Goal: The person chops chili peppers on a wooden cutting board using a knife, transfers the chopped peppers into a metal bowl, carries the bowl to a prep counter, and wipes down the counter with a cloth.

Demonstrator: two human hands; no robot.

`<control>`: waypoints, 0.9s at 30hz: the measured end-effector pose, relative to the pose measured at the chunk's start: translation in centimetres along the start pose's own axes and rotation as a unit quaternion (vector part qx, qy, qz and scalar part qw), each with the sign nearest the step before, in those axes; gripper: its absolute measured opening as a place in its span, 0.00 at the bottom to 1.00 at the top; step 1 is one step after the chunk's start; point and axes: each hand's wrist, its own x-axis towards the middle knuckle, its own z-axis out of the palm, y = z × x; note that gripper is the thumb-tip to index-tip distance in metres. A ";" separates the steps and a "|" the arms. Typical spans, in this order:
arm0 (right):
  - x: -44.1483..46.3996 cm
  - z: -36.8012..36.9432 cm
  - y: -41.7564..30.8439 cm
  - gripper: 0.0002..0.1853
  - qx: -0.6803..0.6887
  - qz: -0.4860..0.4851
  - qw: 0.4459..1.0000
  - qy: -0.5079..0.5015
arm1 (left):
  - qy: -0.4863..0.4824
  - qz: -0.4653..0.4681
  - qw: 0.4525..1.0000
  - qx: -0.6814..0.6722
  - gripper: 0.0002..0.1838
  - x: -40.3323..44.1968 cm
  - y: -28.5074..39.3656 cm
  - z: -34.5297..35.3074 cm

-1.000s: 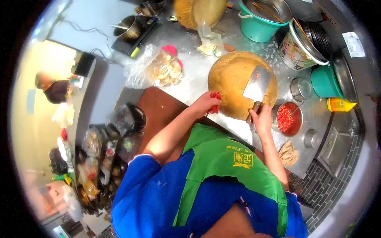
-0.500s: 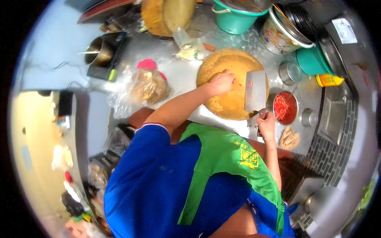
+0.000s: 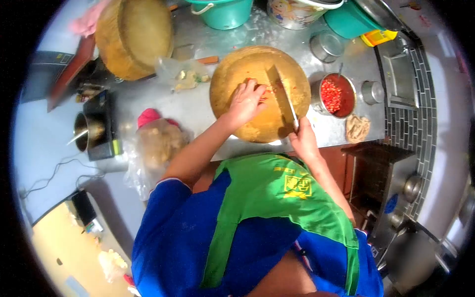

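Note:
The round wooden chopping block [image 3: 232,67] stands on the metal table in front of me. My left hand [image 3: 246,103] rests on it with curled fingers, holding down red chili pieces [image 3: 263,97] that show at the fingertips. In my right hand [image 3: 305,138], the handle of a cleaver [image 3: 287,95] is gripped. Its blade stands on edge over the block, just right of the chili, and casts a dark shadow. Right of the block, a metal pot [image 3: 354,99] holds chopped red chili [image 3: 331,96] and a utensil whose handle sticks up.
A crumpled brown cloth [image 3: 357,128] and a small metal container [image 3: 372,92] lie near the pot; a metal canister [image 3: 326,47] stands behind. Buckets [image 3: 222,15] line the back. Left are another thick wooden block [image 3: 141,37] and plastic bags [image 3: 161,143].
The cleaver has turned from lying flat to standing on edge, and moved nearer my left hand. My left hand has spread over the chili. The whole view has shifted.

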 end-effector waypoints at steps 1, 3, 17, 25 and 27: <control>0.0 -0.2 -0.2 0.16 -0.021 -0.004 1.000 -0.001 | 0.000 0.005 1.000 -0.011 0.28 -0.3 0.0 -0.4; -0.3 -0.9 -1.7 0.17 -0.057 0.001 0.998 0.000 | 0.007 0.007 0.995 -0.096 0.29 -0.6 -1.0 -0.2; 0.1 -0.9 -1.0 0.18 -0.066 0.006 0.997 -0.027 | 0.114 0.077 0.991 -0.009 0.30 -0.1 -5.2 3.4; 0.2 -0.9 -0.8 0.19 -0.062 -0.003 0.998 -0.025 | 0.058 0.131 0.988 -0.060 0.31 -0.5 -3.6 5.0; 0.2 -0.9 -0.6 0.19 -0.069 -0.008 0.997 -0.021 | 0.035 0.171 0.982 -0.079 0.32 -0.7 -3.6 5.5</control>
